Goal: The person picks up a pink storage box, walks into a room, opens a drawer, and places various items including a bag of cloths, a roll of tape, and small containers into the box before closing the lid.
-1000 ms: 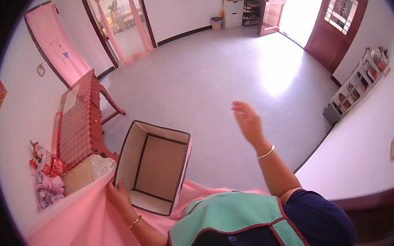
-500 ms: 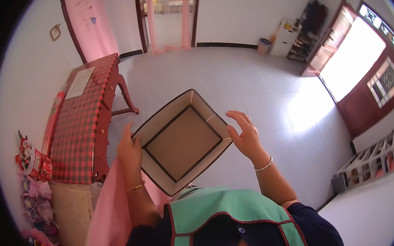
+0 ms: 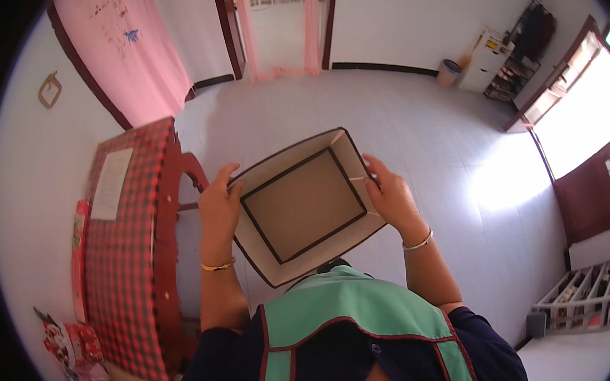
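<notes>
Fabric box [image 3: 305, 205] | left hand [image 3: 218, 204] grip closed on left wall | right hand [image 3: 391, 194] grip closed on right wall

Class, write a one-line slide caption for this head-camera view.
Both hands, left and right, grip opposite sides of an open fabric box above a pale floor, beside a red-checked table.

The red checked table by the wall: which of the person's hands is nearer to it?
Left. The left hand grips the box's left wall, right beside the red checked table. The right hand holds the opposite wall, farther off.
</notes>
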A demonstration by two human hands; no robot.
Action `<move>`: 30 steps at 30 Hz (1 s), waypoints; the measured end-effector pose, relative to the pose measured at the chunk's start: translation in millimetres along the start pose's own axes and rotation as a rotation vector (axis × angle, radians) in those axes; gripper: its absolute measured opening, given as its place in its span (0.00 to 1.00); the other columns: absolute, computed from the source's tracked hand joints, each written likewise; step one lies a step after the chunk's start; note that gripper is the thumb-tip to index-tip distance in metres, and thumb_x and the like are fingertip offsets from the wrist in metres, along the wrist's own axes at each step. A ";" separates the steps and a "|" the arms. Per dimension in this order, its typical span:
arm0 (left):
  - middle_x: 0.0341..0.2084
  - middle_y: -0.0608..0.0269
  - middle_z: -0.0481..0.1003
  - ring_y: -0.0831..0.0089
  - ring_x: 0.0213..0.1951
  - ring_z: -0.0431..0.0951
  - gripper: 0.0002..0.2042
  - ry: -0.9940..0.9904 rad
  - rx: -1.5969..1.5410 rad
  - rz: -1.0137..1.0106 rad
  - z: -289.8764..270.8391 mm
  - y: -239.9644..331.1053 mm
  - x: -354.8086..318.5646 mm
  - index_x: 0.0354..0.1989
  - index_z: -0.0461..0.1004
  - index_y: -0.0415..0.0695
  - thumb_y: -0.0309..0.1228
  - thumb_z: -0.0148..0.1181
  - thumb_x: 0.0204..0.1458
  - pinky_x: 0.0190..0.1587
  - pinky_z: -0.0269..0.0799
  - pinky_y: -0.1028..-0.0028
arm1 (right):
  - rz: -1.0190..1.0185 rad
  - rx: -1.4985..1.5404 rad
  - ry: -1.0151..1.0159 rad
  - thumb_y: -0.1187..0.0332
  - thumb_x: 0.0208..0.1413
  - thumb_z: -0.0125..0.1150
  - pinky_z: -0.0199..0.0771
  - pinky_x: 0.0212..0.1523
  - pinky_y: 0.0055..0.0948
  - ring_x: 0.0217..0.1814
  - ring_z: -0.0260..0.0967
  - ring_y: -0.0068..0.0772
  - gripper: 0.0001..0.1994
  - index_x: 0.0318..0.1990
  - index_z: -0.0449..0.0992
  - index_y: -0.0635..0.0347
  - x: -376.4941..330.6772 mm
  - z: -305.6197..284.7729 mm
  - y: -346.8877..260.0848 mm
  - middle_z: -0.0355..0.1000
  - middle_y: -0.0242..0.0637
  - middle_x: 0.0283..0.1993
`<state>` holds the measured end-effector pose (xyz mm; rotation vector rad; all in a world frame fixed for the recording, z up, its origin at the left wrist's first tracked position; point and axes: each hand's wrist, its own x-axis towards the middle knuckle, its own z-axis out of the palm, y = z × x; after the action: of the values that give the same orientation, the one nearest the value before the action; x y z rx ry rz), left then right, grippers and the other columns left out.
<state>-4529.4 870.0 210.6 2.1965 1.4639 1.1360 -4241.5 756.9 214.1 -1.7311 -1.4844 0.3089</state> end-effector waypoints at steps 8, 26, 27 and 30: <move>0.33 0.53 0.75 0.55 0.37 0.75 0.10 -0.013 0.135 -0.071 63.4 -78.3 196.5 0.39 0.74 0.43 0.29 0.57 0.47 0.39 0.69 0.65 | -0.058 0.061 -0.147 0.70 0.53 0.48 0.70 0.41 0.41 0.42 0.69 0.53 0.16 0.50 0.68 0.56 261.7 59.7 28.5 0.72 0.49 0.40; 0.28 0.57 0.74 0.55 0.32 0.73 0.06 -0.231 0.051 0.154 276.1 -254.1 737.0 0.34 0.72 0.45 0.30 0.55 0.49 0.35 0.68 0.62 | 0.099 0.097 -0.107 0.70 0.53 0.53 0.74 0.39 0.31 0.39 0.74 0.37 0.19 0.53 0.66 0.60 766.7 218.9 139.8 0.73 0.44 0.42; 0.28 0.56 0.74 0.55 0.32 0.73 0.06 -0.232 0.028 0.158 292.0 -261.4 767.8 0.34 0.72 0.44 0.30 0.55 0.49 0.35 0.68 0.62 | 0.057 0.107 -0.056 0.70 0.53 0.53 0.74 0.39 0.32 0.39 0.74 0.37 0.19 0.53 0.66 0.59 796.5 224.6 151.5 0.73 0.43 0.44; 0.28 0.56 0.74 0.54 0.33 0.73 0.06 -0.243 0.023 0.162 333.9 -279.5 855.2 0.34 0.72 0.44 0.30 0.54 0.49 0.35 0.68 0.62 | 0.078 0.153 -0.005 0.68 0.53 0.54 0.73 0.42 0.33 0.43 0.73 0.38 0.18 0.53 0.67 0.60 887.4 243.3 186.1 0.70 0.43 0.48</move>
<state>-4314.0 1805.1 216.3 2.4074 1.2236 0.8631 -4022.2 1669.7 205.0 -1.6689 -1.3620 0.4560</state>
